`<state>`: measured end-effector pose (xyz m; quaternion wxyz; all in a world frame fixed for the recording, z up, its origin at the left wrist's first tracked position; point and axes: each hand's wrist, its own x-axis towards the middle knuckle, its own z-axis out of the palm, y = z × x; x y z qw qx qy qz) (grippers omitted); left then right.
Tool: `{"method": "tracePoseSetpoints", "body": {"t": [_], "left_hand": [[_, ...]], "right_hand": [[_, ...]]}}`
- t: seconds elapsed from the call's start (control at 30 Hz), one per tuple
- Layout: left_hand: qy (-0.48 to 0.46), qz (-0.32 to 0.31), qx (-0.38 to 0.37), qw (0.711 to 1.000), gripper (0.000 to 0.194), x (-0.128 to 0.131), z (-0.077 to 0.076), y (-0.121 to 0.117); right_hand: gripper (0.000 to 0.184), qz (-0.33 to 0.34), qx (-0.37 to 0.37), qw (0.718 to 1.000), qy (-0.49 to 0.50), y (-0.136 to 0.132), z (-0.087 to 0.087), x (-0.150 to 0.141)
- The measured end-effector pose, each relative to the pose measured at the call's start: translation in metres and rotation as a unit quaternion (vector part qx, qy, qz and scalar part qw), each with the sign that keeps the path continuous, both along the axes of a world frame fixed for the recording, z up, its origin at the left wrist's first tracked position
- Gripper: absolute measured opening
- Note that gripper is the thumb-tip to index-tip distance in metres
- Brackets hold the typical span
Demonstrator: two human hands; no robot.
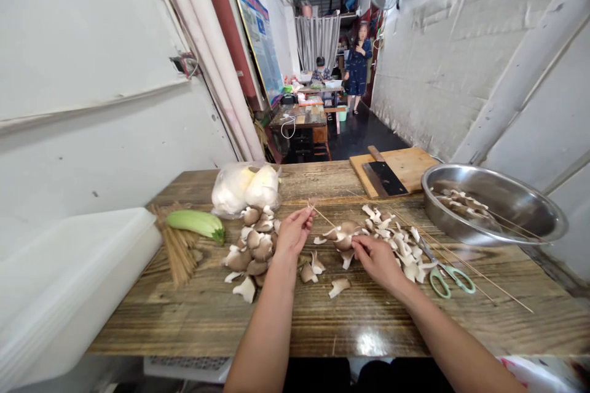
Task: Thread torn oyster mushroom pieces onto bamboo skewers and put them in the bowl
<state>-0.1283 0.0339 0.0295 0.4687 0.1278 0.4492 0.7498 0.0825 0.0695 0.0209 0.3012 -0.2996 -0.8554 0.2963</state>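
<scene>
Left hand (295,230): closed, thumb and fingers pinching a thin wooden skewer (325,218) near one end; the stick slants down toward the opposite hand.
Right hand (375,258): gripping a mushroom cluster (345,234) at the skewer's other end, thumb and fingertips on its near right edge.
Mushroom position: in front of the wearer, between the two loose heaps; whether it touches the table (184,319) cannot be told.
Left heap (255,250): brown-capped mushroom pieces, just beside the left forearm.
Right heap (405,251): paler pieces, beyond the right hand.
Stray pieces (340,286): on the wood between the forearms.
Scissors (437,262): green-handled, touching the right heap, near loose skewers (488,280).
Steel bowl (553,214): at far right, mushrooms and sticks inside.
Cutting board (412,164): cleaver (385,178) lying on it.
Green squash (196,222): across a skewer bundle (179,258), at left.
Plastic bag (244,189): pale contents, behind the left heap.
Background: one person (358,64) standing.
</scene>
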Motion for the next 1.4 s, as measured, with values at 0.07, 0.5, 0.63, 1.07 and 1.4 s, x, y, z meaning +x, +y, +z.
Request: {"method": "tracePoseSetpoints", "body": {"t": [0.07, 0.5, 0.63, 1.07, 1.4], "left_hand": [[-0.003, -0.012, 0.012, 1.0, 0.016, -0.0004, 0.0016, -0.001], [-0.07, 0.005, 0.016, 0.997, 0.007, -0.0045, 0.0016, 0.0], [-0.086, 0.006, 0.022, 0.996, 0.006, -0.005, 0.0023, 0.0005], [-0.132, 0.003, 0.022, 0.991, 0.007, -0.0052, 0.0069, 0.0003], [-0.139, 0.009, 0.012, 0.99, 0.014, -0.0031, 0.0093, 0.0015]], "right_hand": [[0.024, 0.0, 0.003, 1.0, -0.002, 0.0004, -0.0011, 0.0002], [0.024, 0.006, 0.008, 1.0, 0.0, -0.0008, -0.0025, -0.0007], [0.022, 0.007, 0.011, 1.0, -0.003, -0.0003, -0.0043, -0.0004], [0.022, 0.008, 0.01, 1.0, 0.002, -0.0009, -0.0033, -0.0005], [0.023, 0.006, 0.008, 1.0, 0.005, -0.0015, -0.0051, -0.0011]]}}
